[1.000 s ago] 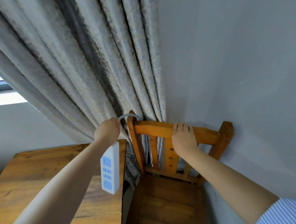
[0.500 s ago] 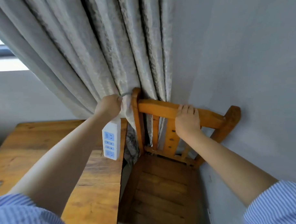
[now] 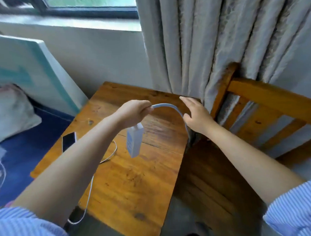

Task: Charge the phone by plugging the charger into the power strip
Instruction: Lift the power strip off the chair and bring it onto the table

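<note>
My left hand [image 3: 133, 112] grips the thick grey cord [image 3: 170, 107] of the white power strip [image 3: 135, 139], which hangs upright over the wooden table [image 3: 135, 180]. The cord arches rightward and drops down between table and chair. My right hand [image 3: 197, 114] is open, fingers spread, beside the cord's arch near the table's far right corner. A dark phone [image 3: 69, 141] lies face up at the table's left edge. A thin white charger cable [image 3: 91, 189] runs across the table and loops off its front edge; its plug is hidden.
A wooden chair [image 3: 266, 94] stands right of the table against grey curtains [image 3: 210, 41]. A window and sill are at the back. A bed with a pillow [image 3: 10, 112] and blue sheet lies to the left.
The view swung left and down onto the table. My left hand carried the power strip from the chair back over the table. My right hand let go of the chair's top rail and opened.
</note>
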A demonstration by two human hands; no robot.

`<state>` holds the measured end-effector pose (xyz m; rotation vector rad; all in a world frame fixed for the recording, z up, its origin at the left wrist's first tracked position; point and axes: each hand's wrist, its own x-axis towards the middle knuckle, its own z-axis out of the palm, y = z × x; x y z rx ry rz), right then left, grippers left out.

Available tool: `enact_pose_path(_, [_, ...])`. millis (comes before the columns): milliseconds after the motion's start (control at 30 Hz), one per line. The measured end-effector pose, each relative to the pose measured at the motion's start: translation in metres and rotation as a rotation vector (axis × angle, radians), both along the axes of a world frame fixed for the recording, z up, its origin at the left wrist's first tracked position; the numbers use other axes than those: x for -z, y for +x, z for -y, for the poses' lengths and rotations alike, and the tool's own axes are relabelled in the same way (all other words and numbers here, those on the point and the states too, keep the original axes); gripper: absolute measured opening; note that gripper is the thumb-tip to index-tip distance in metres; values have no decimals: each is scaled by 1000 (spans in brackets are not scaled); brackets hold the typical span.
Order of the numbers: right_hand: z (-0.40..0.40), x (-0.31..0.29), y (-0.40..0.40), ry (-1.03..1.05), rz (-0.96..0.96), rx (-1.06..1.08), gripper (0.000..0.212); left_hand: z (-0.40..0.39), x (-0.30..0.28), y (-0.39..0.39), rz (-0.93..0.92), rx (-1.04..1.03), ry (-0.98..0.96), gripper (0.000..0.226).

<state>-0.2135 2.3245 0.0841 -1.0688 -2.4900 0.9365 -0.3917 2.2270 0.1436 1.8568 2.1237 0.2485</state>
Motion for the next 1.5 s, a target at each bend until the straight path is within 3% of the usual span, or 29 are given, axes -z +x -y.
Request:
enact_pose_path(233, [85, 2, -66, -212, -69, -38, 14, 82, 10, -67, 13, 104, -120, 23])
enact_pose_path(367, [140, 4, -100, -241, -121, 31, 23, 124, 26, -119, 22, 239, -172, 31])
enact_pose_path(467, [157, 4, -106, -209, -68, 61, 21, 137, 29, -129, 41, 280, -148, 6])
enact_pose_path(667, [195, 9, -116, -128, -7, 156, 12, 143, 55, -150, 14, 389, -167, 6])
enact_pose_path(933, [199, 30, -92, -140, 83, 285, 18, 134, 105, -152, 131, 343, -72, 19])
enact_pose_path(1067, [193, 38, -76, -204, 108, 330, 21, 136, 142, -158, 197, 208, -202, 73])
enact_pose_path(1133, [186, 41, -71, -226, 114, 342, 22, 135, 160, -157, 230, 186, -275, 84])
enact_pose_path(1300, [166, 53, -65, -224, 132, 375, 19, 130, 186, -147, 146, 100, -277, 56])
enact_pose_path(1500, [139, 82, -64, -291, 193, 408, 17, 89, 190, -140, 15, 246, -291, 59])
